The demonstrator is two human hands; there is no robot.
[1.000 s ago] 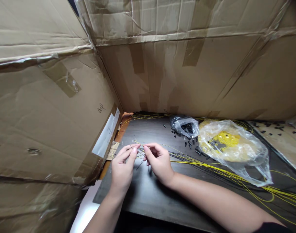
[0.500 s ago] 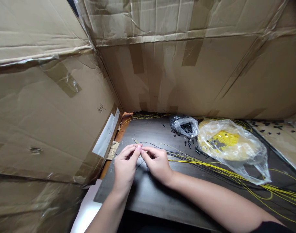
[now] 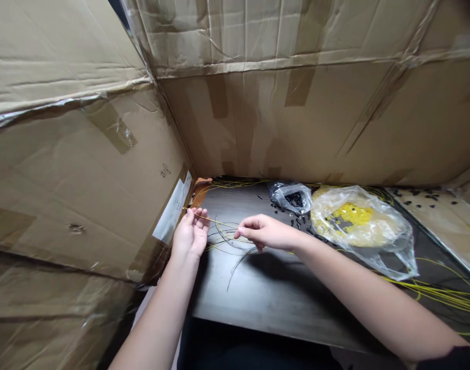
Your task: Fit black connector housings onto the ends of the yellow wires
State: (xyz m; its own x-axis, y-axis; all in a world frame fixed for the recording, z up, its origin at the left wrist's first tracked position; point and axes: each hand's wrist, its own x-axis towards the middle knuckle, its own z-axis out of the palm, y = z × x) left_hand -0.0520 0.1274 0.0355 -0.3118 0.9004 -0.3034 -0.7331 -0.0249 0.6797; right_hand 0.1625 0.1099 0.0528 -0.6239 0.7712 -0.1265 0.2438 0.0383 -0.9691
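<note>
A thin yellow wire stretches between my two hands above the table. My left hand is turned palm up, its thumb and index finger pinched on the wire near one end, the other fingers loosely curled. At the other side my right hand holds the wire between thumb and fingertips. Below them, more yellow and black wires lie loosely on the dark table. Whether the wire's end bears a small part is too fine to make out.
Clear plastic bags, one with black parts and one with yellow parts, lie at the back right. Loose black parts are scattered beside them. A bundle of yellow wires runs off right. Cardboard walls enclose the back and left.
My hands were together at the fingertips and have drawn apart, the left hand moving left and up, the right hand right. The yellow wire now spans between them.
</note>
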